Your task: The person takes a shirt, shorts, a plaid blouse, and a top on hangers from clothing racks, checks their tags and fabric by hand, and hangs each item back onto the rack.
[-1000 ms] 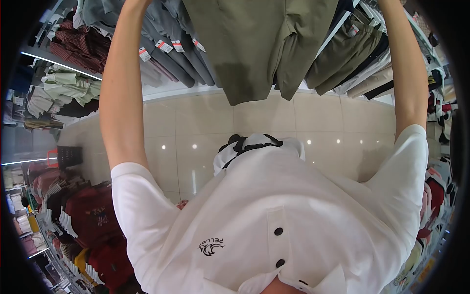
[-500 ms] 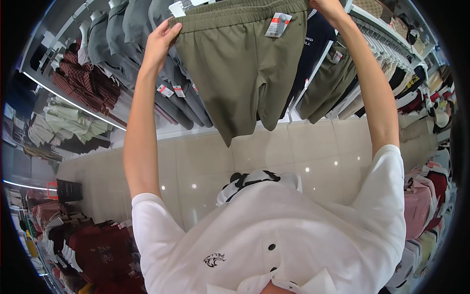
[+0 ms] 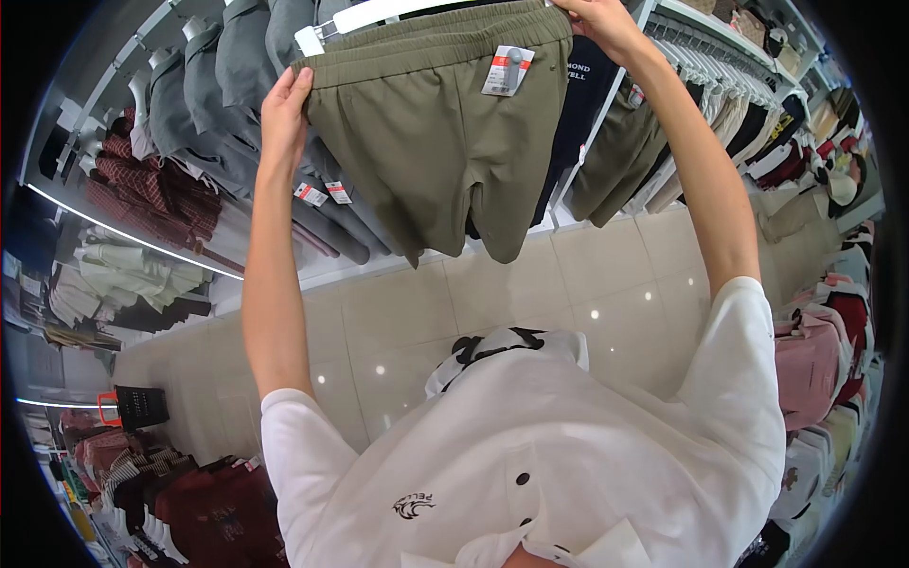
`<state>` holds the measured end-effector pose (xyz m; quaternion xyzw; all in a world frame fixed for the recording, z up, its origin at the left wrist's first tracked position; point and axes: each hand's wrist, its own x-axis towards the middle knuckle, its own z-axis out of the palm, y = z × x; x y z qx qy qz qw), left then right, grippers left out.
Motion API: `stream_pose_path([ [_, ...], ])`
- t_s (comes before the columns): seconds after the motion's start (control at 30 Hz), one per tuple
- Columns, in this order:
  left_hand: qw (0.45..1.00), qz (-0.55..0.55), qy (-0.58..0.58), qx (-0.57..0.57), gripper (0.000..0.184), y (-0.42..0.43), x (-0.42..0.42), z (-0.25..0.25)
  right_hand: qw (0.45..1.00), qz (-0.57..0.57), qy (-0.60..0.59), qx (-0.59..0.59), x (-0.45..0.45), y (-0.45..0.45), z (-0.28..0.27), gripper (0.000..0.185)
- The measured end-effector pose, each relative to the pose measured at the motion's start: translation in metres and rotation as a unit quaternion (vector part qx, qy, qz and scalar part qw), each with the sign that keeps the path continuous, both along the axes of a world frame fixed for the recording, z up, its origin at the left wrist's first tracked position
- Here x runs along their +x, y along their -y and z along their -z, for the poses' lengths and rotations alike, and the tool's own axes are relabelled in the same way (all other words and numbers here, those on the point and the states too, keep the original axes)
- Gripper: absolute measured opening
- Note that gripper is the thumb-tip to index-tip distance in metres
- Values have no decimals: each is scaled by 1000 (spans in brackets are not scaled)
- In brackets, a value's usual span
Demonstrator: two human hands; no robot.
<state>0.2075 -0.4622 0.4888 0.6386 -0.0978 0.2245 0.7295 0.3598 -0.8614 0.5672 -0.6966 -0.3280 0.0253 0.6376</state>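
Note:
Olive green trousers (image 3: 417,142) with an elastic waistband hang from a white hanger (image 3: 379,13), held up in front of me. A red and white price tag (image 3: 507,71) with a grey security tag sits near the waistband. My left hand (image 3: 287,109) pinches the waistband's left corner between thumb and fingers. At the opposite corner, my right hand (image 3: 606,26) grips the waistband, its fingertips near the top edge of the view.
Grey garments (image 3: 241,71) hang behind on the left, beside dark red checked clothes (image 3: 156,194). More olive trousers (image 3: 620,151) hang on the right rack. A black basket (image 3: 142,407) stands at left on the tiled floor (image 3: 492,303). Pink tops (image 3: 805,369) hang at right.
The trousers have come down into fuller view since a second ago, with both hands now visible at the waistband. Over the last half second they shifted slightly left.

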Motion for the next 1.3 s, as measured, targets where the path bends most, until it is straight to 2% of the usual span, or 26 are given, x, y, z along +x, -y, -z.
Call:
stream_pose_path([
  [0.3,998,42,4,-54,30,-34,-17,-2,995,-11,-87,56,-31,-11,2,30],
  [0.5,997,44,3,-56,27,-43,-20,2,997,-7,-72,21,-61,-8,0,31],
  [0.8,993,109,0,-53,28,-17,-21,15,995,85,-52,-13,-85,10,10,32],
  [0.93,990,125,-7,-58,31,-8,-20,24,994,107,-13,12,-96,21,15,36],
  [1.03,987,148,-12,-59,37,-5,-23,31,992,97,6,85,-100,15,21,37],
  [1.23,983,172,-29,-53,57,7,-37,49,988,133,42,66,-131,22,27,39],
  [1.3,987,141,-49,-53,55,8,-37,62,988,123,73,49,-153,19,36,38],
])
